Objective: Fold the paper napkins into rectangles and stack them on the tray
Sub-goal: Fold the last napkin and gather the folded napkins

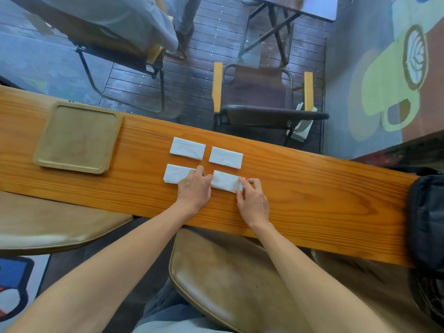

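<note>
Several white paper napkins folded into rectangles lie in a two-by-two grid on the wooden counter point(300, 188). The far pair are the far left napkin point(188, 148) and the far right napkin point(225, 157). My left hand point(194, 186) rests on the right end of the near left napkin point(175, 173), fingertips touching the left end of the near right napkin point(225, 180). My right hand point(252, 200) pinches the right end of that near right napkin between thumb and fingers. A wooden tray point(43, 162) with nothing on it sits at the left of the counter.
A black bag point(426, 222) rests on the counter's right end. Tan cushioned stools point(230, 280) stand below me. Beyond the counter's far edge are folding chairs point(262, 92) and a dark slatted floor.
</note>
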